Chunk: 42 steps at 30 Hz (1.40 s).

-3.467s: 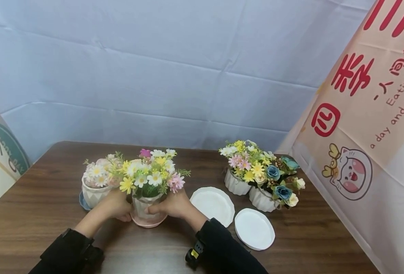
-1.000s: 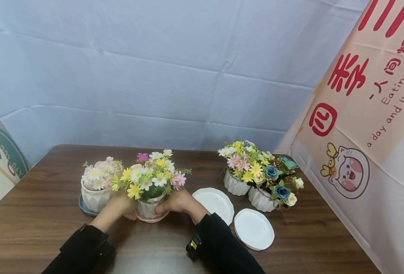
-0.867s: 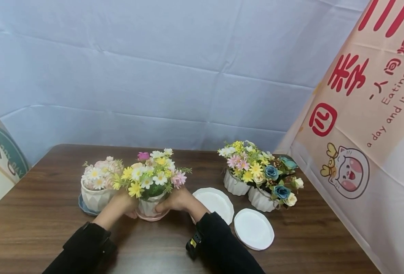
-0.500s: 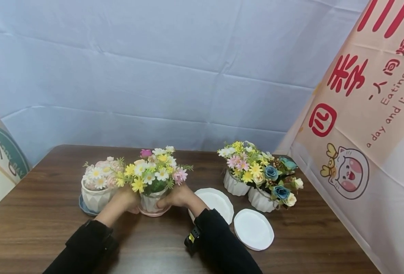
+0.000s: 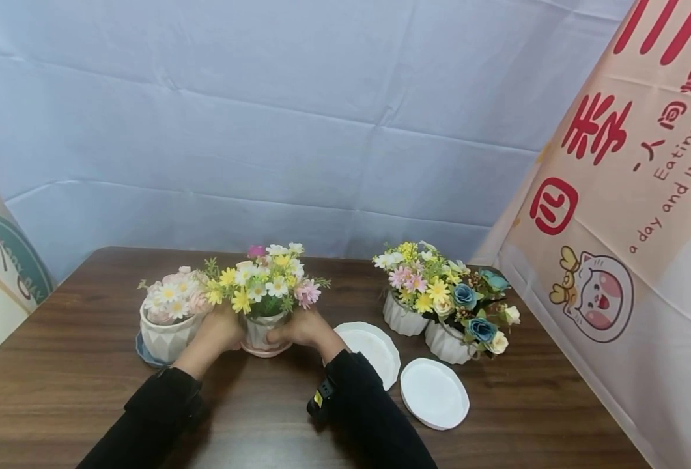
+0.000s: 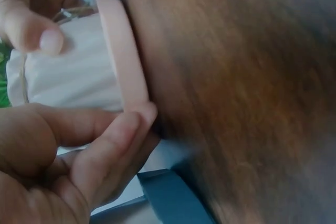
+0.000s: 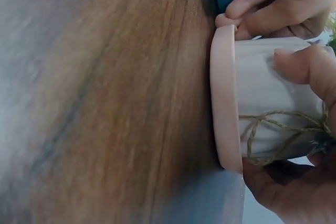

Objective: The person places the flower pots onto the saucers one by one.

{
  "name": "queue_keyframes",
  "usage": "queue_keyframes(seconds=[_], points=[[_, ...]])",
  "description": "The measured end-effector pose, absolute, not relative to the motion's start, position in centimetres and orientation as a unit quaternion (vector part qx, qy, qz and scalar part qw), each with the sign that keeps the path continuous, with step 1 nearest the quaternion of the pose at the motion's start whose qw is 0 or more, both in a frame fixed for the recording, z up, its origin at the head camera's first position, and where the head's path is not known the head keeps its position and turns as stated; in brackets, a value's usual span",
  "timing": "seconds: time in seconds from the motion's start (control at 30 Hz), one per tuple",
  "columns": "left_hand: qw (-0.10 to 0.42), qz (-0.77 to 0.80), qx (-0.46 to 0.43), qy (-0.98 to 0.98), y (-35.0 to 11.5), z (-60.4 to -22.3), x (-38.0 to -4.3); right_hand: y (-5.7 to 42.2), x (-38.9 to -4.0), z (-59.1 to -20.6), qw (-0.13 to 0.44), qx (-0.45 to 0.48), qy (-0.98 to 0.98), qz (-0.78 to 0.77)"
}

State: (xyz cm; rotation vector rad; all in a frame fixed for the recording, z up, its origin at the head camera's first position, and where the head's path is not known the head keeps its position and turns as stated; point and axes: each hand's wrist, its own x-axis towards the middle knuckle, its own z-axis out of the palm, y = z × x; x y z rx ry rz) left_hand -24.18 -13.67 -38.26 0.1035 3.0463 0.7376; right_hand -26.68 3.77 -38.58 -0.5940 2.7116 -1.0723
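Note:
A white flower pot (image 5: 260,329) with yellow, white and pink artificial flowers (image 5: 266,283) stands upright in a pink saucer (image 7: 225,98). My right hand (image 5: 306,327) grips the pot, its thumb on the near wall and its fingers round the far side. With thumb and fingertips my left hand (image 6: 79,156) pinches the saucer's left edge, low by the tabletop. Twine (image 7: 283,114) is tied round the pot. Just left of it, a white faceted pot (image 5: 168,337) of pale pink and white flowers sits in a blue saucer (image 5: 148,353), partly behind my left hand.
Two white saucers lie right of my right hand, a larger one (image 5: 371,352) and a smaller one (image 5: 435,393). Behind them stand two more white pots, one with yellow and pink daisies (image 5: 415,280), one with blue roses (image 5: 481,329). A pale cloth (image 5: 298,130) hangs behind the wooden table (image 5: 257,417).
Both hands have moved the held pot and pink saucer away from me and slightly to the right. The other pots and white saucers stay where they were.

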Motion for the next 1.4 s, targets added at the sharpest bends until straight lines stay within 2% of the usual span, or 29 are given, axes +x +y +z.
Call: queue_keyframes(seconds=[0.17,0.53,0.77,1.0,1.4], points=[[-0.036,0.233,0.036,0.971,-13.3,-38.5,-24.6,3.4,-27.0,-38.6,0.083,-0.179,0.909,-0.368],[-0.014,0.223,0.03,0.974,-12.6,-38.6,-26.1,3.2,-27.8,-38.9,0.071,-0.153,0.914,-0.37],[-0.05,0.215,0.037,0.975,-12.3,-39.0,-26.8,2.8,-28.1,-38.9,0.034,-0.168,0.903,-0.394],[-0.077,0.23,0.025,0.97,-12.3,-39.1,-27.3,2.5,-28.0,-38.9,0.02,-0.143,0.909,-0.39],[-0.051,0.219,0.005,0.974,-12.3,-39.1,-28.1,1.9,-28.1,-38.9,0.011,-0.12,0.925,-0.361]])
